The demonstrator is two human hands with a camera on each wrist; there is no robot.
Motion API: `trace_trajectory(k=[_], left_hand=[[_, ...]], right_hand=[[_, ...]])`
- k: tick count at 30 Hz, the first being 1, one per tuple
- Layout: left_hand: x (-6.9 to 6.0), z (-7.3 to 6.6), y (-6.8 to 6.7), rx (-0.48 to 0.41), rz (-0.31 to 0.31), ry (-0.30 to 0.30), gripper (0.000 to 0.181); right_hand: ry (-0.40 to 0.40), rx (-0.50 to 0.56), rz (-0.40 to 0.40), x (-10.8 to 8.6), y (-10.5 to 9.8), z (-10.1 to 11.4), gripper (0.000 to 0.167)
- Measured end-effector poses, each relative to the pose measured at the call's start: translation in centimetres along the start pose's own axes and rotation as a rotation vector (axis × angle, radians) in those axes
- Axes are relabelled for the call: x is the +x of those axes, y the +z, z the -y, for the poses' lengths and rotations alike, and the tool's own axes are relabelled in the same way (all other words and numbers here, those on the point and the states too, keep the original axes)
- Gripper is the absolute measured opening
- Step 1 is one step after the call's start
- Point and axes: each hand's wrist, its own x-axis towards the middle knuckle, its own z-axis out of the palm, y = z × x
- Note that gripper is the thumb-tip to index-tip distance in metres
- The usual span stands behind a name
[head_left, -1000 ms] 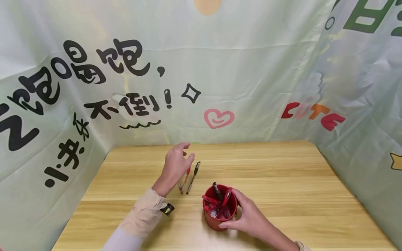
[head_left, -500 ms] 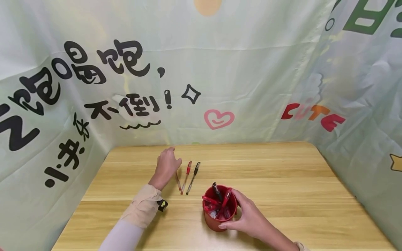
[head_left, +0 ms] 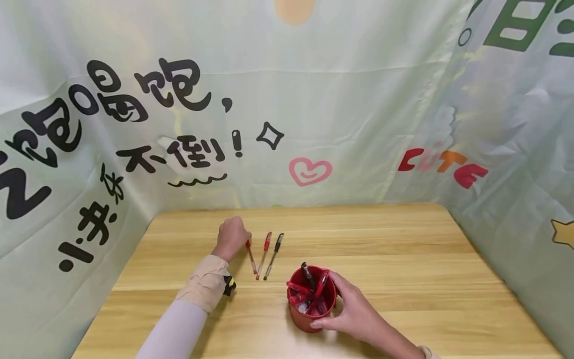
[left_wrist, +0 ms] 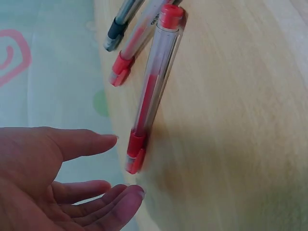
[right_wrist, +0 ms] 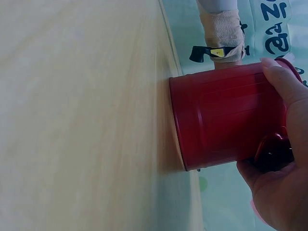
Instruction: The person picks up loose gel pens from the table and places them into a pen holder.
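Observation:
My left hand (head_left: 231, 237) is at the cap end of the leftmost red pen (head_left: 251, 258) on the table. In the left wrist view, its thumb and fingers are spread apart on either side of that cap, with no visible contact. Beside this pen lie another red pen (head_left: 263, 256) and a black pen (head_left: 273, 257). My right hand (head_left: 356, 311) grips a small red bucket (head_left: 301, 319) by its side and rim. Several pens, mostly red with one black pen (head_left: 307, 273), stand in the bucket. In the right wrist view, the thumb lies over the bucket's rim (right_wrist: 284, 61).
The wooden table (head_left: 403, 259) is bordered by a pale printed curtain (head_left: 358, 124) at the back and both sides. A black strap with a yellow patch (head_left: 229, 285) hangs at my left wrist.
My left hand has moved left and slightly down from above the pens to the leftmost red pen, uncovering the others. The right hand keeps its hold on the bucket.

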Motion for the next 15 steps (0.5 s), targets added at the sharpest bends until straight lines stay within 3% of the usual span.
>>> trace_trajectory(k=[15], left_hand=[[0.32, 0.19, 0.56, -0.01, 0.052, 0.012, 0.044]], right_hand=[[0.003, 0.005, 0.001, 0.07, 0.07, 0.1, 0.096]])
